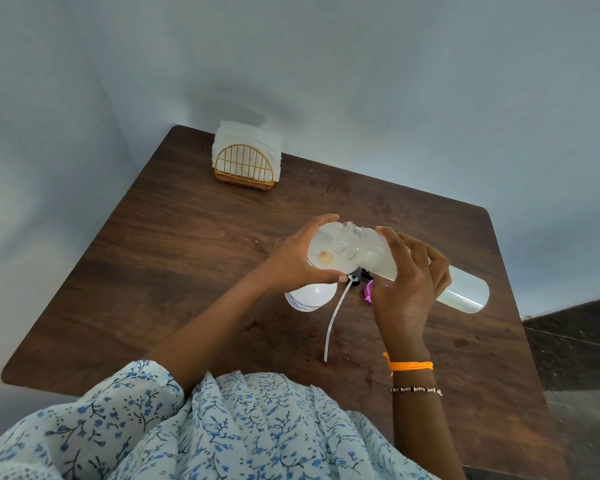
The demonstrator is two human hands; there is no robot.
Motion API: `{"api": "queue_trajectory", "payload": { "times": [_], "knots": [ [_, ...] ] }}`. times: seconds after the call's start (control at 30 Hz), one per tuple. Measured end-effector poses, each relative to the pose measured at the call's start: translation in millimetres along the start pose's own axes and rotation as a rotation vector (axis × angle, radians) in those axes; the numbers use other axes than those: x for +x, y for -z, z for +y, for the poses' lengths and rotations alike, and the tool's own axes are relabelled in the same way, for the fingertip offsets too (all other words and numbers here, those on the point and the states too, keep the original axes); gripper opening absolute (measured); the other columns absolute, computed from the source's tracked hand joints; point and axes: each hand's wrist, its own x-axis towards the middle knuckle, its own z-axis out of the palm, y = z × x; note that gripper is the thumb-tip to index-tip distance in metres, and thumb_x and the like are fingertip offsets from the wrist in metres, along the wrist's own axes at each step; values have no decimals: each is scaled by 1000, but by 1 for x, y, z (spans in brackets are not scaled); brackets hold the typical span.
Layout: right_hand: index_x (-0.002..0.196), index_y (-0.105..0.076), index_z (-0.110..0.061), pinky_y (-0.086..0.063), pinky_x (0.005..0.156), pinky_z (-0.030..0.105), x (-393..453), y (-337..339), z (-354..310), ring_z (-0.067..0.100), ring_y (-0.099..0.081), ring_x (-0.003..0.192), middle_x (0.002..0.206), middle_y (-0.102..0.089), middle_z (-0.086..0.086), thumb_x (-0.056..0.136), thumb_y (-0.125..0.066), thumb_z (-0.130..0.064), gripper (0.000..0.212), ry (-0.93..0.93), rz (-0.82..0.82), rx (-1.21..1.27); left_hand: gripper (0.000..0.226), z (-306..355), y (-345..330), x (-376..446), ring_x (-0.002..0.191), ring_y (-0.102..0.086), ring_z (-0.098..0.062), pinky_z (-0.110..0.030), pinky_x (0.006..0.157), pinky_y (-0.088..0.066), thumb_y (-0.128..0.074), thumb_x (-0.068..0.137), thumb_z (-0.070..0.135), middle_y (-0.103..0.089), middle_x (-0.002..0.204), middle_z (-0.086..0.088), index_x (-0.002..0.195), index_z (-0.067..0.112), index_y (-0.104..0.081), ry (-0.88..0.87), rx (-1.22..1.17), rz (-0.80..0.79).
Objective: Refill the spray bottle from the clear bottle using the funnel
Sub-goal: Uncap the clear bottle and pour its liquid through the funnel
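My left hand [293,258] grips the rim of a translucent white funnel [321,252] that sits on top of the white spray bottle [309,297]. My right hand [413,282] holds the clear bottle [461,291] tipped over, its open threaded neck [349,240] over the funnel's bowl. Liquid lies in the funnel. The spray head [357,274] with its long white dip tube [333,320] lies on the table next to the spray bottle. A purple cap [368,292] lies partly hidden under my right hand.
The dark wooden table [187,258] stands in a corner of pale walls. A gold wire napkin holder [245,161] with white napkins stands at the back left. The table's right edge drops to a dark floor [582,358].
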Motion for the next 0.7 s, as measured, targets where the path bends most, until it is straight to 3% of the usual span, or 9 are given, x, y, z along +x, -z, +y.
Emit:
{"api": "queue_trajectory", "payload": {
  "times": [0.7],
  "knots": [
    [120, -58, -25, -30, 99, 49, 1, -1, -1, 31, -38, 117, 121, -58, 2, 62, -78, 4, 68, -17, 1, 11, 90, 0, 0, 0, 118, -35, -6, -26, 96, -35, -80, 68, 34, -32, 146, 8, 139, 35, -24, 7, -15, -3]
  ]
}}
